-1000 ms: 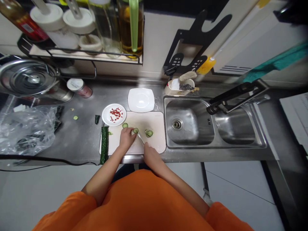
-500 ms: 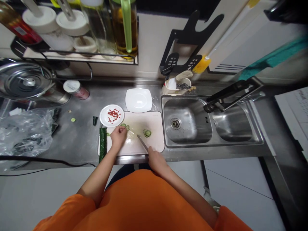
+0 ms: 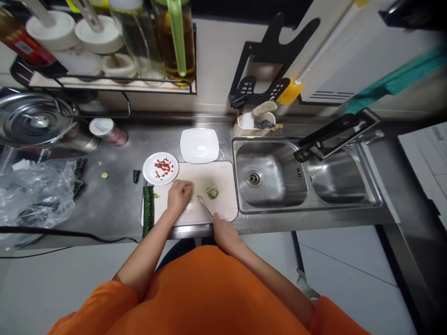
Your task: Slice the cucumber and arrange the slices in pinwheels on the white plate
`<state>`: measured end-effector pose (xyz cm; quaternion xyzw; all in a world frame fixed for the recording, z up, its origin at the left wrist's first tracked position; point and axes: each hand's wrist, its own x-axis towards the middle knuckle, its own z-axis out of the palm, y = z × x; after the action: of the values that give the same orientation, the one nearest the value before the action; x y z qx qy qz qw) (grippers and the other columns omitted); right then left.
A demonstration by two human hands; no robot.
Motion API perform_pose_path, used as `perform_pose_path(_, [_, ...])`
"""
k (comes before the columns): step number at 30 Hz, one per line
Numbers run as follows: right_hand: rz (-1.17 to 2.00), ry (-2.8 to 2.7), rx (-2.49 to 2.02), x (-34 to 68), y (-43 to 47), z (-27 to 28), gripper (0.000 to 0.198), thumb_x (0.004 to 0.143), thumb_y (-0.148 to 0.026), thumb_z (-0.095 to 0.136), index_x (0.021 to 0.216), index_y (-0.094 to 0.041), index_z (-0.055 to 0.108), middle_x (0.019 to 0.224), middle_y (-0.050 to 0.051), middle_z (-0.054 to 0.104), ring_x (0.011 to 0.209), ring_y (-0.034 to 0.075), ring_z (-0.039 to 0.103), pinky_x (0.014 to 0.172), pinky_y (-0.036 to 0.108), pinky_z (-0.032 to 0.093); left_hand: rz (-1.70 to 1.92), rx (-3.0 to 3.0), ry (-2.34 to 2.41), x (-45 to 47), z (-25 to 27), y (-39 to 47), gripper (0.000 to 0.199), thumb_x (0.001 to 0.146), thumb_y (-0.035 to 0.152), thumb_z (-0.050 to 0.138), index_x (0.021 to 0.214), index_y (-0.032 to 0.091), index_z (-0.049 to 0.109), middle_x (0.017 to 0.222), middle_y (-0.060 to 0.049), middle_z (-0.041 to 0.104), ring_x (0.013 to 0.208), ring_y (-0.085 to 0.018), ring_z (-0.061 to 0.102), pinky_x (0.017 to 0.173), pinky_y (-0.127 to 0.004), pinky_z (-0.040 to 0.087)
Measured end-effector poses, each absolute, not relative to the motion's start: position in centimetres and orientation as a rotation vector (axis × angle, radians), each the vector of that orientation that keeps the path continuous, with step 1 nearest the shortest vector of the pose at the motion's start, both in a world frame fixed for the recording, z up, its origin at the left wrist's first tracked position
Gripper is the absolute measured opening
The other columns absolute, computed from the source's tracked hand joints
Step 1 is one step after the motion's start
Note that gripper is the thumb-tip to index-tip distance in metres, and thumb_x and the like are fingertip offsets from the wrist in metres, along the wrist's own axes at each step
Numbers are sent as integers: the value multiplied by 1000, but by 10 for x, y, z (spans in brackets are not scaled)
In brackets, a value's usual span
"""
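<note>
My right hand (image 3: 226,232) is closed round the handle of a knife (image 3: 204,205), its blade pointing up and left over the pale cutting board (image 3: 223,174). Over the board's left half, my left hand (image 3: 179,195) is curled with fingers pressed together; what it holds, if anything, is hidden. A small pile of cucumber slices (image 3: 212,192) lies right of the knife tip. At the board's left edge rests a length of dark green cucumber (image 3: 148,210), with green scraps (image 3: 156,196) beside it.
Behind the board stand a round plate (image 3: 148,170) with red pieces and a white square dish (image 3: 199,145). A double steel sink (image 3: 272,172) with a black faucet (image 3: 324,135) lies to the right. Plastic bags (image 3: 42,195) and a lidded pot (image 3: 38,121) occupy the left.
My left hand has moved right, toward the knife tip. The cucumber slices that showed by its fingertips no longer show. My right hand keeps the knife in nearly the same place.
</note>
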<state>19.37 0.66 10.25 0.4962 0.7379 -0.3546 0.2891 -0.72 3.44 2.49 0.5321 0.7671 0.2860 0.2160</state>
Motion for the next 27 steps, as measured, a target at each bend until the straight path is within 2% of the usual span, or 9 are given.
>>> perform_pose_path(5, [-900,2016,1354,193,3,98,36,80,-1,41,114,-14,42,92,14,66,94,26,64,72,31,46,442,1691,1803,31,26,71,21,71,18,62,91,19,69,89,-6,66,85,-20,59,76,-29,45])
perform_pose_path(11, [-930,2039,1357,195,1,95,36,82,0,37,115,-13,42,93,15,67,95,27,64,73,32,47,110,1830,1731,42,18,85,25,62,10,59,84,20,68,86,-7,62,77,-20,58,64,-27,42])
perform_pose_path(15, [-953,2044,1358,198,0,93,39,81,0,38,118,-12,41,95,15,67,96,26,64,76,32,46,85,1814,1729,40,22,86,20,62,10,58,78,19,68,82,-6,65,73,-19,58,64,-27,41])
perform_pose_path(21, [-965,2042,1354,200,2,94,42,82,-1,38,122,-11,39,96,16,66,97,25,63,75,30,45,150,1658,1779,33,45,82,16,72,20,53,76,18,69,72,-3,68,67,-16,57,64,-25,40])
perform_pose_path(27, [-993,2039,1311,205,3,90,44,78,-5,48,120,-12,40,96,15,65,95,26,62,74,30,43,350,1405,2066,-25,62,37,25,76,30,51,87,18,70,83,-2,71,78,-16,61,71,-22,43])
